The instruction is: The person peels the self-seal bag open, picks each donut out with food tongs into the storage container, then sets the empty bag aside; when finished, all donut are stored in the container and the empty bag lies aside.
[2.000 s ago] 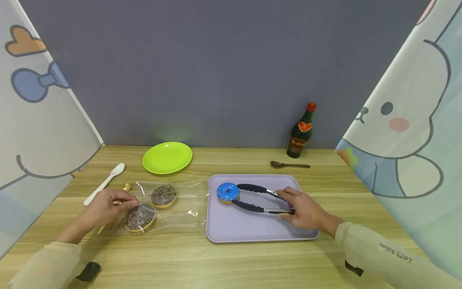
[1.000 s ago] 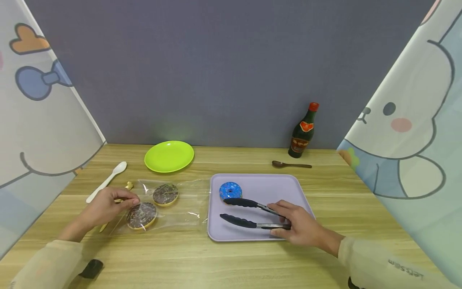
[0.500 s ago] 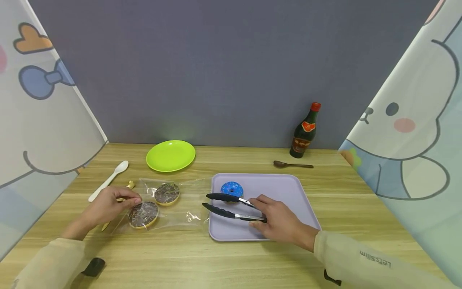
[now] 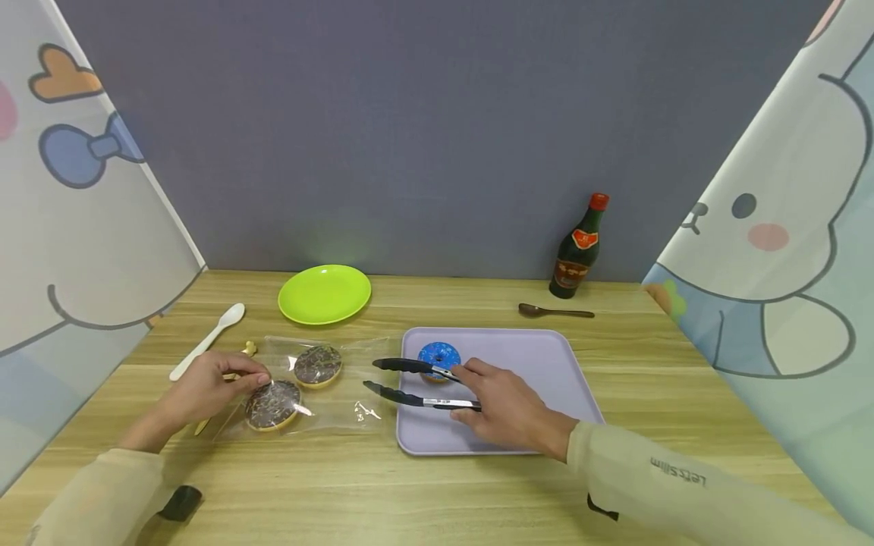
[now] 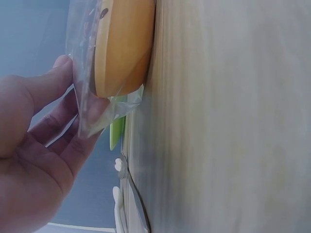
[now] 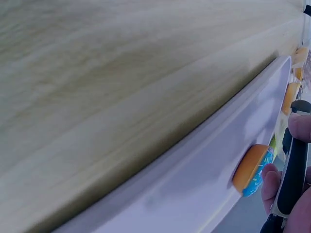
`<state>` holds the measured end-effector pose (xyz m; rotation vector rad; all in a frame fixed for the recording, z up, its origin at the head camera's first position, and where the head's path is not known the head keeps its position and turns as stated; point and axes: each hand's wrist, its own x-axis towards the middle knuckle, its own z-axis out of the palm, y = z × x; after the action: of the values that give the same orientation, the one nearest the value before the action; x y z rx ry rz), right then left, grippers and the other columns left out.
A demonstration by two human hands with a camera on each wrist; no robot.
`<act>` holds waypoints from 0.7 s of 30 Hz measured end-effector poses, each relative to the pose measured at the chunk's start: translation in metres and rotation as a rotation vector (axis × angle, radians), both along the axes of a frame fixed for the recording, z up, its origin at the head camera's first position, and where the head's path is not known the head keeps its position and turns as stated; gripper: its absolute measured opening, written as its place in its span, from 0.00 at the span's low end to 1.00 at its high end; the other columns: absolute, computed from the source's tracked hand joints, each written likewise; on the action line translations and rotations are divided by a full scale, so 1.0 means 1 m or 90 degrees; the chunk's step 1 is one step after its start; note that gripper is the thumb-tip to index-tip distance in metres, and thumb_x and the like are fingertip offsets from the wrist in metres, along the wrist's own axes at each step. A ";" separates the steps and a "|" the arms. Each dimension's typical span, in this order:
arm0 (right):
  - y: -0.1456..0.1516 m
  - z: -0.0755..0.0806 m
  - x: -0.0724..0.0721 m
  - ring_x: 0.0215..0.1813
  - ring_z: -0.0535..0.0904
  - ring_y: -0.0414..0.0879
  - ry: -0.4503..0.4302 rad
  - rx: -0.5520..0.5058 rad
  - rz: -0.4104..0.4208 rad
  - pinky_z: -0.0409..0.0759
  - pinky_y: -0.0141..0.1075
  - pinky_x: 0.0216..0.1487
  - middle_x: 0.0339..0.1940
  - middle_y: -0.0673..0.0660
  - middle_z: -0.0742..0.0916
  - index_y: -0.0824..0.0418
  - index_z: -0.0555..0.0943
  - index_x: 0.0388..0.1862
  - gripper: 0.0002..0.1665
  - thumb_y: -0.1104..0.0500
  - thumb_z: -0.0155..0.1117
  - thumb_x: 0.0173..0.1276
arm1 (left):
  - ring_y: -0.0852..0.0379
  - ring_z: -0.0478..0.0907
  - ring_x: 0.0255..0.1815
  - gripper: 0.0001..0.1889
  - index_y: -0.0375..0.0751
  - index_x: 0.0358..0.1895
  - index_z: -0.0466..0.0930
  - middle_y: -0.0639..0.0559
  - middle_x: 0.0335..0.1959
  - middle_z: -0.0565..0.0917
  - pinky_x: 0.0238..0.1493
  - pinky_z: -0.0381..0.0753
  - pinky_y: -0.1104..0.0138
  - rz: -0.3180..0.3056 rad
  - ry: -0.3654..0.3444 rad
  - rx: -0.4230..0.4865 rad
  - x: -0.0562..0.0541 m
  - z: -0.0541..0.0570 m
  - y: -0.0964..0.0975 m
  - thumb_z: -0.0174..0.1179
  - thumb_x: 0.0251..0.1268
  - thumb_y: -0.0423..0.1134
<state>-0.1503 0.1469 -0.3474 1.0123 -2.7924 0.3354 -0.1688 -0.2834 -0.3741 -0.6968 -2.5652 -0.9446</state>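
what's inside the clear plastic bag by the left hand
Two chocolate-topped donuts lie inside the clear bag, one nearer the left hand at, one farther at. The wrist view shows an orange-tan underside; anything beneath them is hidden.

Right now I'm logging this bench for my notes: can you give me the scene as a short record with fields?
left hand: pinches the edge of the clear plastic bag
bag contents: two chocolate donuts
right hand: grips black-tipped tongs, arms apart, tips past the tray's left rim
lilac tray: holds one blue donut
behind: green plate, dark sauce bottle, brown spoon, white spoon
surface: wooden table
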 end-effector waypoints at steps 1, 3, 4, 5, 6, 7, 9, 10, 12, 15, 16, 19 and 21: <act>-0.002 0.001 0.000 0.31 0.70 0.39 0.001 0.008 0.001 0.73 0.34 0.32 0.45 0.50 0.78 0.62 0.75 0.60 0.34 0.45 0.69 0.60 | 0.69 0.77 0.30 0.07 0.45 0.27 0.86 0.62 0.27 0.83 0.27 0.77 0.72 -0.001 -0.003 0.002 0.000 0.000 0.000 0.70 0.49 0.27; -0.004 0.003 -0.001 0.31 0.71 0.40 0.006 0.021 0.001 0.73 0.34 0.32 0.45 0.50 0.78 0.62 0.75 0.60 0.35 0.44 0.68 0.60 | 0.69 0.77 0.30 0.07 0.45 0.27 0.86 0.61 0.27 0.84 0.26 0.77 0.72 -0.002 -0.014 0.007 0.000 0.000 0.000 0.70 0.50 0.28; -0.005 0.004 -0.002 0.32 0.71 0.40 0.008 0.026 0.001 0.73 0.35 0.31 0.45 0.51 0.78 0.62 0.75 0.60 0.35 0.44 0.68 0.60 | 0.69 0.77 0.30 0.07 0.45 0.28 0.86 0.61 0.27 0.84 0.26 0.77 0.72 -0.002 -0.019 0.010 0.000 0.000 0.000 0.70 0.51 0.28; -0.005 0.005 -0.002 0.32 0.71 0.41 0.011 0.030 0.000 0.74 0.35 0.32 0.45 0.51 0.78 0.62 0.75 0.61 0.36 0.43 0.68 0.60 | 0.68 0.77 0.29 0.06 0.44 0.28 0.86 0.61 0.27 0.84 0.26 0.77 0.71 -0.002 -0.023 0.012 0.000 0.000 0.000 0.69 0.51 0.28; -0.005 0.007 -0.002 0.33 0.72 0.41 0.014 0.035 -0.001 0.74 0.35 0.32 0.46 0.51 0.78 0.62 0.74 0.61 0.36 0.43 0.68 0.59 | 0.68 0.77 0.29 0.06 0.44 0.28 0.86 0.61 0.27 0.84 0.26 0.77 0.71 -0.003 -0.028 0.013 0.000 0.000 0.001 0.69 0.51 0.28; -0.005 0.008 -0.002 0.34 0.73 0.41 0.015 0.038 -0.002 0.75 0.36 0.33 0.46 0.51 0.78 0.62 0.74 0.61 0.36 0.43 0.68 0.59 | 0.68 0.77 0.29 0.06 0.44 0.28 0.86 0.61 0.27 0.84 0.25 0.76 0.71 -0.003 -0.031 0.015 0.000 0.000 0.001 0.69 0.51 0.28; -0.005 0.010 -0.002 0.35 0.74 0.42 0.016 0.044 -0.001 0.77 0.38 0.34 0.47 0.52 0.78 0.62 0.74 0.61 0.36 0.43 0.68 0.59 | 0.68 0.77 0.29 0.06 0.44 0.28 0.86 0.61 0.26 0.83 0.25 0.76 0.71 0.001 -0.033 0.015 0.000 0.001 0.001 0.69 0.51 0.28; -0.005 0.011 -0.002 0.36 0.75 0.42 0.014 0.050 0.001 0.77 0.38 0.36 0.47 0.52 0.78 0.62 0.74 0.61 0.37 0.43 0.68 0.59 | 0.68 0.77 0.29 0.06 0.45 0.28 0.86 0.61 0.26 0.83 0.25 0.76 0.71 0.003 -0.032 0.014 0.000 0.001 0.001 0.69 0.51 0.28; -0.007 0.011 -0.003 0.38 0.76 0.44 0.005 0.059 0.003 0.78 0.39 0.38 0.48 0.53 0.78 0.63 0.74 0.62 0.37 0.43 0.67 0.60 | 0.68 0.77 0.29 0.06 0.45 0.28 0.86 0.61 0.27 0.83 0.25 0.77 0.71 0.008 -0.030 0.010 0.000 0.002 0.001 0.70 0.51 0.28; -0.013 0.008 -0.005 0.44 0.78 0.47 -0.013 0.069 0.006 0.79 0.42 0.43 0.52 0.55 0.78 0.63 0.73 0.62 0.37 0.42 0.66 0.61 | 0.68 0.77 0.30 0.07 0.46 0.28 0.86 0.61 0.27 0.83 0.26 0.77 0.70 0.010 -0.030 0.006 0.000 0.002 -0.001 0.70 0.51 0.29; -0.016 0.007 -0.005 0.46 0.78 0.48 -0.019 0.068 0.006 0.78 0.42 0.45 0.53 0.56 0.78 0.63 0.73 0.62 0.37 0.42 0.66 0.61 | 0.68 0.77 0.30 0.07 0.46 0.28 0.86 0.61 0.27 0.83 0.26 0.77 0.70 0.009 -0.030 0.006 0.000 0.001 -0.001 0.70 0.51 0.29; -0.025 0.003 -0.006 0.48 0.78 0.50 -0.031 0.065 0.006 0.78 0.43 0.47 0.55 0.57 0.78 0.65 0.72 0.63 0.38 0.42 0.65 0.61 | 0.68 0.77 0.30 0.06 0.46 0.28 0.86 0.60 0.27 0.83 0.26 0.77 0.70 0.000 -0.033 0.012 0.000 0.000 -0.001 0.69 0.52 0.28; -0.032 0.000 -0.006 0.46 0.78 0.49 -0.038 0.062 0.006 0.78 0.43 0.45 0.54 0.57 0.77 0.65 0.72 0.63 0.39 0.42 0.66 0.60 | 0.68 0.77 0.30 0.06 0.45 0.28 0.86 0.58 0.26 0.84 0.26 0.77 0.71 -0.008 -0.030 0.016 -0.001 0.000 -0.001 0.69 0.52 0.28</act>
<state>-0.1566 0.1148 -0.3472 1.0539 -2.8837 0.2362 -0.1696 -0.2846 -0.3742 -0.6936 -2.5875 -1.0070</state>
